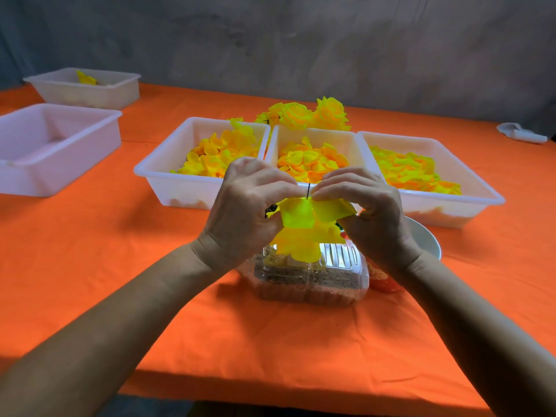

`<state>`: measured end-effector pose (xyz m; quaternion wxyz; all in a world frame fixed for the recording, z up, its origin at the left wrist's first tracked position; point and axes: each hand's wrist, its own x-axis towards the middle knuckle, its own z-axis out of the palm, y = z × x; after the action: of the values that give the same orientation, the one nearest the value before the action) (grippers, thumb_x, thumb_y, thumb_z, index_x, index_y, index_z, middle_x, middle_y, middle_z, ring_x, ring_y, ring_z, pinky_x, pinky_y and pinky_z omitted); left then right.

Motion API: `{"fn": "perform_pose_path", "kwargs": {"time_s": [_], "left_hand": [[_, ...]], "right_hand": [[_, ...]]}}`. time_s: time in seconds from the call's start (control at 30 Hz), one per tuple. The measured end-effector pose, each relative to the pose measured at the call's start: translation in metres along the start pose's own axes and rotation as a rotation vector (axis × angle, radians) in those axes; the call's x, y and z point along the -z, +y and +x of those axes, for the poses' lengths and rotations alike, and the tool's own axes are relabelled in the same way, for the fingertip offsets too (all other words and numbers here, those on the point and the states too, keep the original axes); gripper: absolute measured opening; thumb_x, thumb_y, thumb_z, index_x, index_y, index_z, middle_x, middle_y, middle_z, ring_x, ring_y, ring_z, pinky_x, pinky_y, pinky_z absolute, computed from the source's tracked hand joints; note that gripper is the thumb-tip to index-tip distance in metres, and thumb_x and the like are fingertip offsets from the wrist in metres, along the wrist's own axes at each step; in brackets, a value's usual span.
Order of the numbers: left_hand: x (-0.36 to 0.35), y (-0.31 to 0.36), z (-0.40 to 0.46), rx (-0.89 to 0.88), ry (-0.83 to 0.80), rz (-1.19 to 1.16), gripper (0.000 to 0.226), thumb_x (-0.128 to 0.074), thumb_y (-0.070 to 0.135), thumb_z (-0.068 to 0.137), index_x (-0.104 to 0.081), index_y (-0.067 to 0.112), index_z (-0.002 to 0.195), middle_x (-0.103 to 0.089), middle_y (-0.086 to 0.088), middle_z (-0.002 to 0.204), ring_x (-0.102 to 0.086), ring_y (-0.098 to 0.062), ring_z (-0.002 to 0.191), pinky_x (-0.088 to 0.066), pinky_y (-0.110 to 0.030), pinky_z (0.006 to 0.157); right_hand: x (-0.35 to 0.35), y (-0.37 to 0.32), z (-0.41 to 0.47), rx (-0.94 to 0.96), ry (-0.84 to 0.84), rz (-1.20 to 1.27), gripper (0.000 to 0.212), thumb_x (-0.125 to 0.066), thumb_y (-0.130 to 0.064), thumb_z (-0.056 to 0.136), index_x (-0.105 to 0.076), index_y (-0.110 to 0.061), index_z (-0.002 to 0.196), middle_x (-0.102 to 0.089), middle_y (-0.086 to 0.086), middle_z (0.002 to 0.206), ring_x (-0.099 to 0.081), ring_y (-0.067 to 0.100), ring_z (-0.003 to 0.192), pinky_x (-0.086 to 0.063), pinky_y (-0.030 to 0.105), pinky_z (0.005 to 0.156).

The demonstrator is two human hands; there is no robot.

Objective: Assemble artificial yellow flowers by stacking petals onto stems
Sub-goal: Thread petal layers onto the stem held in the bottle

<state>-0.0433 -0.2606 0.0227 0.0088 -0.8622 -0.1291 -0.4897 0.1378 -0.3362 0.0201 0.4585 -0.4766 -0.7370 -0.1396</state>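
Both hands, left and right, pinch yellow petals threaded on a thin dark stem, above a clear container. Petals seem light, floppy; hold near centre.

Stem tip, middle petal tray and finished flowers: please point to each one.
Stem tip [308,190], head view, on the dark wire above the petals.
Middle tray [313,130], head view, on its far rim.
Finished flowers [301,115], head view, on one bloom behind the trays.
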Motion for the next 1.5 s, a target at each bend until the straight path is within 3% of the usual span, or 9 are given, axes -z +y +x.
{"fn": "perform_pose_path", "kwargs": {"time_s": [0.23,0.43,0.6,0.83,1.13,1.23,1.33,1.43,1.5], "left_hand": [[0.001,0.001,-0.007,-0.052,-0.03,-0.008,0.004,-0.072,0.007,0.076,-0.076,0.006,0.077,-0.073,-0.004,0.083,-0.066,-0.029,0.08,-0.042,-0.048,0.083],[0.001,0.0,-0.011,-0.07,-0.041,-0.015,0.006,-0.073,0.005,0.074,-0.076,0.007,0.079,-0.073,-0.004,0.084,-0.066,-0.029,0.079,-0.044,-0.051,0.081],[0.001,-0.002,-0.014,-0.101,-0.045,-0.004,0.008,-0.074,0.004,0.073,-0.076,0.007,0.079,-0.072,-0.004,0.083,-0.066,-0.029,0.079,-0.044,-0.05,0.082],[0.008,0.0,-0.015,-0.141,-0.147,0.043,0.018,-0.059,0.016,0.08,-0.076,0.011,0.082,-0.07,-0.003,0.087,-0.065,-0.029,0.085,-0.039,-0.047,0.089],[0.009,0.005,-0.017,-0.202,-0.242,0.118,0.015,-0.06,0.016,0.078,-0.074,0.01,0.075,-0.068,-0.002,0.084,-0.064,-0.028,0.086,-0.041,-0.048,0.091],[0.012,0.006,-0.017,-0.09,-0.335,0.037,0.026,-0.053,0.025,0.075,-0.075,0.01,0.077,-0.068,0.0,0.086,-0.062,-0.027,0.089,-0.039,-0.048,0.092],[0.009,0.008,-0.012,0.246,-0.32,-0.257,0.041,-0.049,0.034,0.087,-0.073,0.005,0.071,-0.071,-0.001,0.082,-0.062,-0.022,0.085,-0.041,-0.041,0.088],[-0.003,0.01,-0.006,0.551,-0.192,-0.453,0.014,-0.073,0.026,0.08,-0.072,0.012,0.08,-0.068,-0.004,0.073,-0.063,-0.022,0.075,-0.049,-0.039,0.076],[-0.01,0.011,-0.004,0.616,-0.184,-0.488,0.015,-0.08,0.019,0.072,-0.073,0.021,0.085,-0.067,-0.002,0.073,-0.062,-0.019,0.073,-0.051,-0.037,0.076]], "right_hand": [[-0.005,0.006,-0.006,0.012,-0.046,0.018,0.017,-0.069,0.007,0.07,-0.075,-0.004,0.082,-0.07,0.001,0.089,-0.065,0.03,0.093,-0.049,0.055,0.075],[-0.003,0.006,-0.007,-0.002,-0.091,0.028,0.014,-0.068,-0.001,0.075,-0.075,-0.006,0.086,-0.067,-0.004,0.093,-0.064,0.03,0.095,-0.049,0.055,0.075],[0.0,0.006,-0.008,-0.018,-0.152,0.038,0.013,-0.067,-0.004,0.078,-0.075,-0.006,0.088,-0.071,0.004,0.094,-0.063,0.03,0.097,-0.049,0.055,0.077],[0.005,0.007,-0.005,-0.046,-0.252,0.066,0.019,-0.065,-0.006,0.078,-0.075,-0.007,0.094,-0.065,-0.005,0.098,-0.06,0.031,0.101,-0.047,0.057,0.082],[0.009,0.005,-0.008,-0.054,-0.368,0.005,0.02,-0.061,-0.016,0.082,-0.077,-0.009,0.094,-0.072,0.006,0.102,-0.059,0.032,0.104,-0.045,0.055,0.084],[0.01,0.004,-0.007,-0.05,-0.397,-0.022,0.021,-0.061,-0.011,0.081,-0.076,-0.01,0.096,-0.07,0.008,0.105,-0.059,0.034,0.106,-0.045,0.056,0.084],[0.012,0.005,-0.008,-0.06,-0.422,-0.011,0.032,-0.065,0.008,0.076,-0.075,-0.008,0.101,-0.068,0.01,0.11,-0.056,0.036,0.108,-0.046,0.053,0.086],[0.013,0.006,-0.01,-0.162,-0.423,0.083,0.043,-0.063,0.02,0.073,-0.073,-0.008,0.104,-0.066,0.007,0.115,-0.053,0.031,0.113,-0.044,0.043,0.094],[0.012,0.003,-0.012,-0.208,-0.405,0.109,0.042,-0.062,0.019,0.075,-0.072,-0.009,0.105,-0.064,0.004,0.116,-0.052,0.027,0.115,-0.041,0.032,0.096]]}}
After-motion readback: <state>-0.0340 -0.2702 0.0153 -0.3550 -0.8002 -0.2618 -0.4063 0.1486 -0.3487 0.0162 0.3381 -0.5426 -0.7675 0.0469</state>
